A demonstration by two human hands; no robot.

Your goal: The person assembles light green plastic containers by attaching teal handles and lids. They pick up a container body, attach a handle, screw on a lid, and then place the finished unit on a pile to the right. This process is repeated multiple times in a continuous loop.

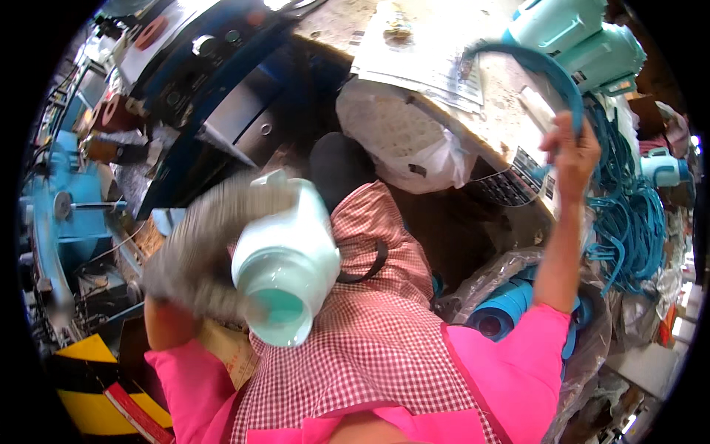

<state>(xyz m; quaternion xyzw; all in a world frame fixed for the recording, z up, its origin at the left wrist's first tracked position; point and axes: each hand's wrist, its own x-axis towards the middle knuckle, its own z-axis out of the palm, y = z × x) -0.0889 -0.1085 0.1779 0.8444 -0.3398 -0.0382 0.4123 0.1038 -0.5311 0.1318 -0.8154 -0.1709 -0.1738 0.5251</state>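
Gripped jug [275, 251] in gloved left hand [203, 248] and strap [568, 83] in right hand [580, 163], with closed fingers [562, 139], and needed to keep jug steady, strap clear of worktop [322, 29].

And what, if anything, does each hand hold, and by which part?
The left hand holds a mint-green jug by its left side; blur hides the exact grip. The right hand holds a curved blue strip by its lower end.

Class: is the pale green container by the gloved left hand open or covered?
Open: the pale green container is uncovered at its near end, where its hollow inside shows.
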